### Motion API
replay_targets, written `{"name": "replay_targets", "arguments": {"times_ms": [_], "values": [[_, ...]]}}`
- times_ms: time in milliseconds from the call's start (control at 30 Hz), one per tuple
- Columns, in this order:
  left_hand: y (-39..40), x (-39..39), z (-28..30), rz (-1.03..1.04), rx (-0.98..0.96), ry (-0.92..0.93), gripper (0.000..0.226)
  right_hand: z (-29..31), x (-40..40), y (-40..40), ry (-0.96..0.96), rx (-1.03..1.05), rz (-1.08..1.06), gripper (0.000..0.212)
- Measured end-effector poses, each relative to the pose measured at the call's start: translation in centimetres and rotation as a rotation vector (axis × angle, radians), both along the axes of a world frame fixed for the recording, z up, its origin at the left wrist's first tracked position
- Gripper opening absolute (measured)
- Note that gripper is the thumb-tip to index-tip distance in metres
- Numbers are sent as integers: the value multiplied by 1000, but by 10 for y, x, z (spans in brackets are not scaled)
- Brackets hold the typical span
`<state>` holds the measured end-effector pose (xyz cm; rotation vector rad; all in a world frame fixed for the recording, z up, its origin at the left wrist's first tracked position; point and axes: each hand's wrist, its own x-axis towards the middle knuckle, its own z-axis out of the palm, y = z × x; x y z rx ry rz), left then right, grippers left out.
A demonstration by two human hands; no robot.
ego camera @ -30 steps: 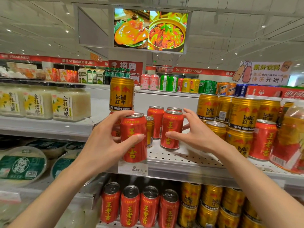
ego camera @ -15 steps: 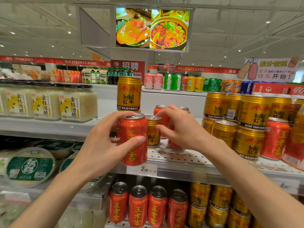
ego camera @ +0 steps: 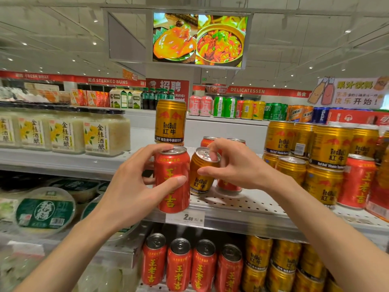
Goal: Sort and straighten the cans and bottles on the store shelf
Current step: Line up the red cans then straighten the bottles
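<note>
Cans on the perforated shelf (ego camera: pixel 242 204) are mixed, red herbal-tea ones among gold Red Bull ones. Left hand (ego camera: pixel 128 186) is wrapped around an upright red can (ego camera: pixel 171 180) at the shelf's front edge, just above the price tag (ego camera: pixel 185 218) — thumb across the label, index finger resting on the can's top rim, other fingers hidden behind it. Right hand (ego camera: pixel 237 165) has a small gold can (ego camera: pixel 202 172) pinched: a fingertip on the lid near the pull tab, thumb against the side. That gold can is tilted, lid leaning toward the camera, base at or just off the shelf — cannot tell which. It sits just right of the red can, about touching it. Behind them, two more red cans (ego camera: pixel 228 184) stand upright, mostly hidden by the right hand. A taller gold Red Bull can (ego camera: pixel 170 121) stands behind the red can, seemingly stacked on something unseen. To the right, a stacked gold can group (ego camera: pixel 324 157) with another red can (ego camera: pixel 357 182) beside it. Lower shelf holds a row of red cans (ego camera: pixel 189 264) and then gold cans (ego camera: pixel 280 268). Left bay has jars of rice wine (ego camera: pixel 105 133) on the upper level and round tubs (ego camera: pixel 45 209) below.
</note>
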<state>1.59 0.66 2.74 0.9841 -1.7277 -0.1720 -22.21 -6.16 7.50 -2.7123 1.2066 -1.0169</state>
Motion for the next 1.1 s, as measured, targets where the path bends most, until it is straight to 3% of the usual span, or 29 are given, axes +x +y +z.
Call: {"name": "replay_targets", "arguments": {"times_ms": [267, 533, 833, 1100], "values": [[-7, -25, 1, 5, -28, -48, 59, 10, -52, 24, -100, 189, -4, 37], [-33, -71, 7, 230, -188, -350, 67, 4, -93, 32, -105, 195, -58, 38], [-41, -86, 12, 470, -157, -576, 68, -1, -104, 30, -129, 197, -116, 37], [-64, -94, 8, 433, -29, -500, 74, -3, -98, 30, -97, 177, -156, 38]]}}
